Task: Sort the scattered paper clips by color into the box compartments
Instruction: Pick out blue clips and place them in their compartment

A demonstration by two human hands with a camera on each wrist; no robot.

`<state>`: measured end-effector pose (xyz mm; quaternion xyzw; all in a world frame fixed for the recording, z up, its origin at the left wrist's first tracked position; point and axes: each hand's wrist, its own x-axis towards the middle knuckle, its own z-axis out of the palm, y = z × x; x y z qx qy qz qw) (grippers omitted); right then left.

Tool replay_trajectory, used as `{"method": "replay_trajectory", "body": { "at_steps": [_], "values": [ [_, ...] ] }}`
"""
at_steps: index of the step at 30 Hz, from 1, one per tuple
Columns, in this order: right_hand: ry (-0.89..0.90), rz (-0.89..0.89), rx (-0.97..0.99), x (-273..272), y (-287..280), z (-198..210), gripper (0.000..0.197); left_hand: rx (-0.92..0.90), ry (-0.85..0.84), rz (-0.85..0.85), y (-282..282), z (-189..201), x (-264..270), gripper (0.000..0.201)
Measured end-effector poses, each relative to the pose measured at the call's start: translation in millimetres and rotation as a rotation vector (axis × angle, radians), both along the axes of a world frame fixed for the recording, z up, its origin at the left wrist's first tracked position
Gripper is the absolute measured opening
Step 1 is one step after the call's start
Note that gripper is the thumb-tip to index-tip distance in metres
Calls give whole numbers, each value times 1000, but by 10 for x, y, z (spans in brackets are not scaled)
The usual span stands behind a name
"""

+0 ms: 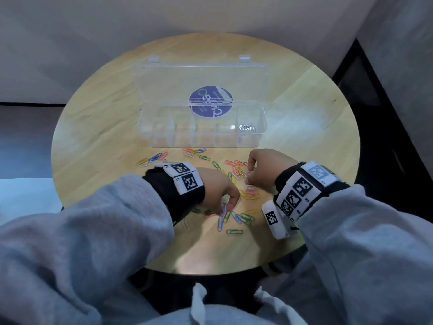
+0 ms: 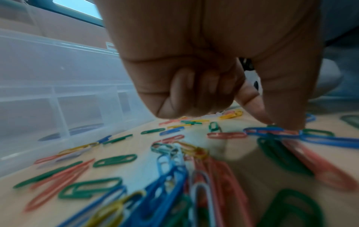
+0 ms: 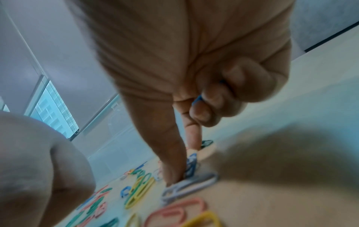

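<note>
My round wooden table (image 1: 93, 127) stands in a corner of pale walls, the clear box (image 1: 201, 134) lying long side toward me, lid open. My left hand (image 1: 220, 186) pinches a blue clip (image 1: 222, 211) upright; my right hand (image 1: 262, 165) pinches white clips (image 1: 248, 184) among the scattered paper clips (image 1: 236, 170).

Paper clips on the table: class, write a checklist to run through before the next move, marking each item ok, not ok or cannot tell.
1. Box lid open: ok.
2. Sorted grey clips alone in the rightmost compartment: ok.
3. Other compartments free for new colours: ok.
4. Left hand pinches only one blue clip: cannot tell; clips overlap there.
5. Right hand carries one colour: not ok; its curled fingers hold something blue while thumb and forefinger touch a loose grey clip.
</note>
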<state>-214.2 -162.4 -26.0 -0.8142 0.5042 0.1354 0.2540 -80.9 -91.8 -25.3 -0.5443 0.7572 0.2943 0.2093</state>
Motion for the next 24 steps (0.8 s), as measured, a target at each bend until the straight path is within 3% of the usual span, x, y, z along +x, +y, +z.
{"method": "replay_trajectory", "body": {
  "at_steps": [4,15,24],
  "values": [
    [53,12,-14,9,-17,-33,27,10,-1,39,-1,-75,36,10],
    [101,6,41,25,-58,-97,5,2,-28,73,-2,-69,25,6],
    [90,40,89,-59,-83,-13,18,-37,7,115,-62,-78,137,12]
  ]
}}
